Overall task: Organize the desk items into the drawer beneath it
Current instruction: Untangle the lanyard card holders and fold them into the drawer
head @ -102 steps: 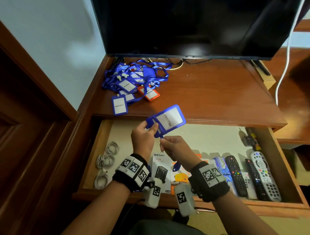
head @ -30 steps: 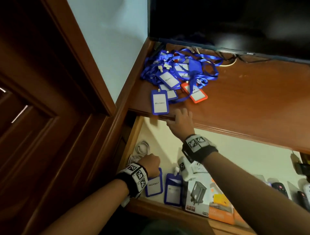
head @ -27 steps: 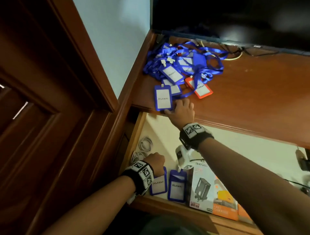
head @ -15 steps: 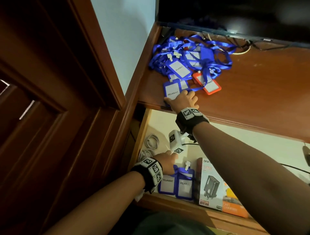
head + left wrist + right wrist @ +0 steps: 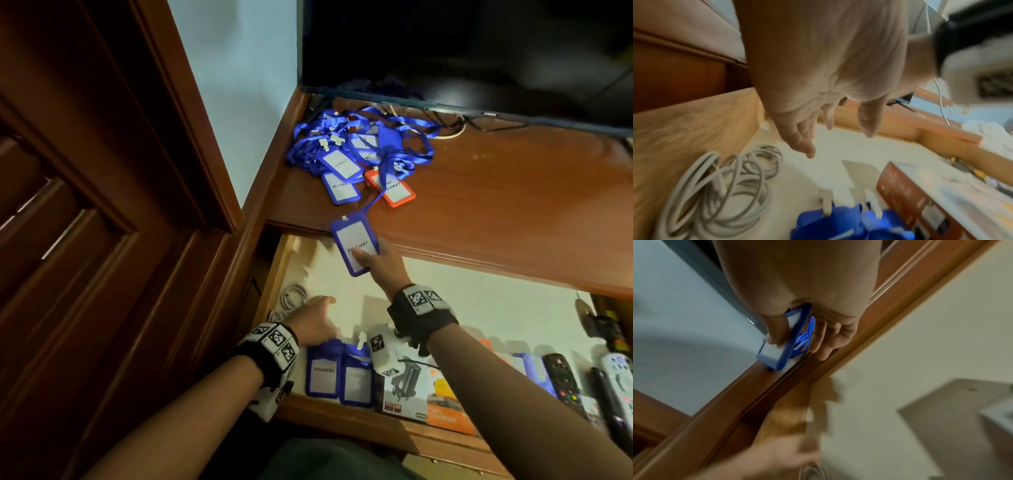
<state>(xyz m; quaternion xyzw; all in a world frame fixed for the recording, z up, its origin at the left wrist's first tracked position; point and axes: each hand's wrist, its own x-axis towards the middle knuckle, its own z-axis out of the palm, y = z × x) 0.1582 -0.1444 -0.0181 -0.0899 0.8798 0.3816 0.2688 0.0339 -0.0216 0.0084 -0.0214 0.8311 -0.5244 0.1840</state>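
The blue plastic badge holder with the white "PELAWAT" card point(image 5: 355, 247) is sitting in my right hand point(image 5: 380, 265), thumb on its face and fingers curled behind it, as the right wrist view shows. It is hanging past the front edge of the brown wooden desk top point(image 5: 496, 205), above the open wooden drawer point(image 5: 342, 413). Its blue lanyard strap point(image 5: 375, 198) is trailing back to the pile on the desk, so I judge the holder is not yet free of the tangle.

My left hand point(image 5: 313, 320) is hovering inside the drawer with fingers spread wide and relaxed, holding nothing. It is positioned just above two blue badge holders point(image 5: 337, 377) lying side by side at the drawer's front left, next to a white and orange charger box point(image 5: 421, 394). Coiled grey cables point(image 5: 719, 191) are lying near the drawer's left wall, and several remote controls point(image 5: 561, 380) are lying at the right.

Progress, as I am judging it: two holders, the cables, the boxes and the remotes are already stowed. Still remaining on the desk is the tangled heap of blue lanyards and badge holders point(image 5: 356, 147), including one orange-framed holder point(image 5: 392, 188). The bulk of the badge sorting is therefore outstanding.

The next step is calling for detaching or drawing out the strap, then placing this holder beside the two already stowed.
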